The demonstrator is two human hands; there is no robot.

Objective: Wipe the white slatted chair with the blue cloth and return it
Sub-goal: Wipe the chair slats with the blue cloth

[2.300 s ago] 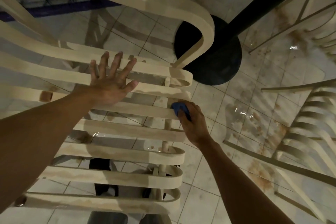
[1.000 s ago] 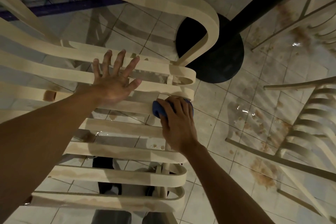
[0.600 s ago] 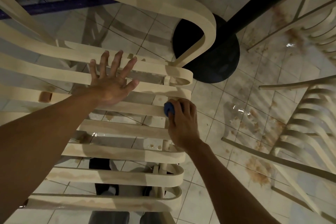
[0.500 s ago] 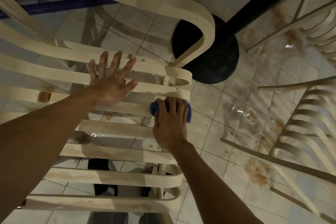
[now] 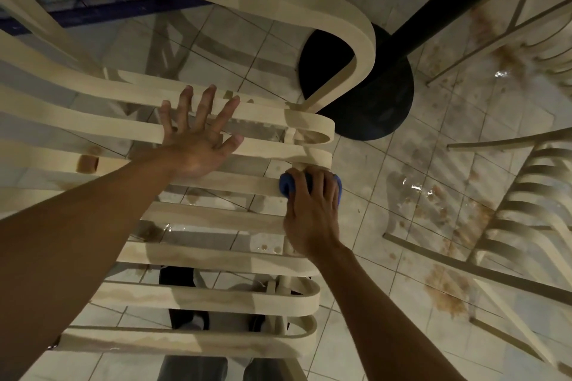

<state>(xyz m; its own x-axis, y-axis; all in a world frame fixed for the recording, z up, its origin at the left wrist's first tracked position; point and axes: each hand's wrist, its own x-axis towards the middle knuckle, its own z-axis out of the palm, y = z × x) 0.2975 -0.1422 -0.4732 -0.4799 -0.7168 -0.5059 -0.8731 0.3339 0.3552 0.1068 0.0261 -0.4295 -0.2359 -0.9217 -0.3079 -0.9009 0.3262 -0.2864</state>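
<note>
Here the white slatted chair (image 5: 216, 219) ran its slats left to right; the right hand (image 5: 312, 210) curled its fingers over the blue cloth (image 5: 284, 185) at a slat's right end (open floor (image 5: 387, 195) beyond), the left hand (image 5: 198, 145) lying flat, fingers spread.

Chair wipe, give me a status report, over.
Left hand flat, open, bracing slats. Right hand pressing blue cloth on slat's right end. White slatted chair stained lower down. Nothing blocking.

A black round base (image 5: 368, 108) with its pole stands on the stained tiled floor (image 5: 411, 195), near a second slatted chair (image 5: 523, 219).
</note>
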